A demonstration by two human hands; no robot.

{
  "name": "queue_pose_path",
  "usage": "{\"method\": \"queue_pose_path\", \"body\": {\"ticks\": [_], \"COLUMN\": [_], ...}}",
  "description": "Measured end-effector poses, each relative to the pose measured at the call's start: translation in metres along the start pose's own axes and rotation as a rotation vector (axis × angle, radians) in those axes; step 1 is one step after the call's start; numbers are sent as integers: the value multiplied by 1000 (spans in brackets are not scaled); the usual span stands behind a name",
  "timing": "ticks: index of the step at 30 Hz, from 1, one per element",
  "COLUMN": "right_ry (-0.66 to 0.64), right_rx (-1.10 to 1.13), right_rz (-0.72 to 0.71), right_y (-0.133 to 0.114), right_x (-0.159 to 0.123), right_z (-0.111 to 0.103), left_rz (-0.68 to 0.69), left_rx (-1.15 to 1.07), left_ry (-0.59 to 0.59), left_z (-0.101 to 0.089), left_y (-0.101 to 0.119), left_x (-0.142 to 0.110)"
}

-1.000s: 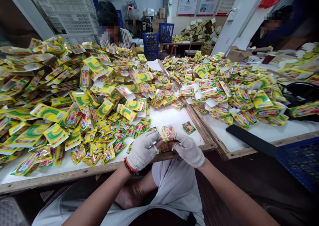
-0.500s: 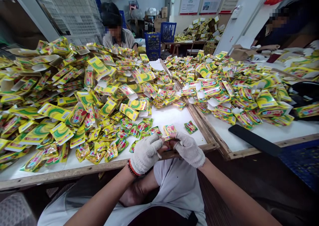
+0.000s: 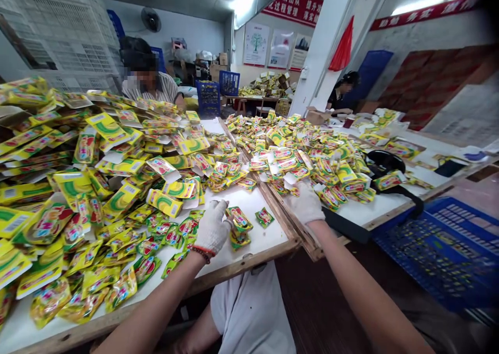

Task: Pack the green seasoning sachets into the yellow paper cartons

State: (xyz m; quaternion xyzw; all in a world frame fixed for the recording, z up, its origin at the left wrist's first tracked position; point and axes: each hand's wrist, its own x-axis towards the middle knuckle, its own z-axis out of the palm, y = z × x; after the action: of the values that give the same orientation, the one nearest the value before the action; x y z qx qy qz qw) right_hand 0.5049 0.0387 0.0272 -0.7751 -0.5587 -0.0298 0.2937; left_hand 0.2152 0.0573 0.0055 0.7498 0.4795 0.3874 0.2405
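Note:
My left hand [image 3: 213, 228], in a white knit glove with a beaded bracelet at the wrist, hovers over the white table with thumb and forefinger apart. Right beside its fingertips lie small shiny sachets [image 3: 238, 221] in green, yellow and red; I cannot tell whether the fingers touch them. Another small green sachet [image 3: 264, 217] lies alone to the right. My right hand [image 3: 306, 204], also gloved, reaches across the wooden divider [image 3: 268, 193] to the near edge of a pile of flat yellow boxes [image 3: 288, 161]. Motion smears its fingers, and their grip is unclear.
A high heap of yellow boxes [image 3: 120, 198] fills the left, with loose sachets [image 3: 113, 255] before it. A blue crate [image 3: 448, 239] stands low at the right, near a black strap [image 3: 346, 224]. Two people [image 3: 150, 81] work beyond the piles. A wooden rim [image 3: 249, 263] edges the table.
My hands were together at the table edge, fingers on a small packet. They have parted: the right went over the divider to the boxes, the left moved left. The view has swung up and right.

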Motion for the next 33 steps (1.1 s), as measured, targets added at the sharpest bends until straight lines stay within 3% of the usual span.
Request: {"method": "queue_pose_path", "body": {"ticks": [4,8,11,12,15,17,19,21,25,29,33], "right_ry": [11,-6,-9,22,21,14,45,21,-221,-313,-310], "right_rx": [-178,-255,-248,-208,37,213,419,653,951,972,871], "right_rz": [70,34,-73,-191,-525,-618,-557,-397,-195,-201,-372], "right_y": [40,36,3,-13,-64,-90,-106,-115,-123,-128,-134], "right_x": [26,19,-24,-44,-105,-134,-147,-147,-139,-136,-130], "right_z": [-11,-20,-22,-20,-7,5,20,35,62,69,62], "left_rz": [147,128,-18,-55,-97,-140,-177,-175,-204,-230,-52], "left_rx": [178,-17,-317,-424,-611,-533,-380,-286,-390,-477,-238], "left_ry": [48,-63,-197,-214,-115,-20,0,-42,-65,16,-24], "left_z": [-3,-8,1,6,11,1,-17,-36,-49,-43,-56], "left_y": [8,29,44,48,52,44,29,11,-17,-28,-23], "left_x": [-17,-37,-49,-51,-54,-52,-52,-55,-71,-87,-89]}}
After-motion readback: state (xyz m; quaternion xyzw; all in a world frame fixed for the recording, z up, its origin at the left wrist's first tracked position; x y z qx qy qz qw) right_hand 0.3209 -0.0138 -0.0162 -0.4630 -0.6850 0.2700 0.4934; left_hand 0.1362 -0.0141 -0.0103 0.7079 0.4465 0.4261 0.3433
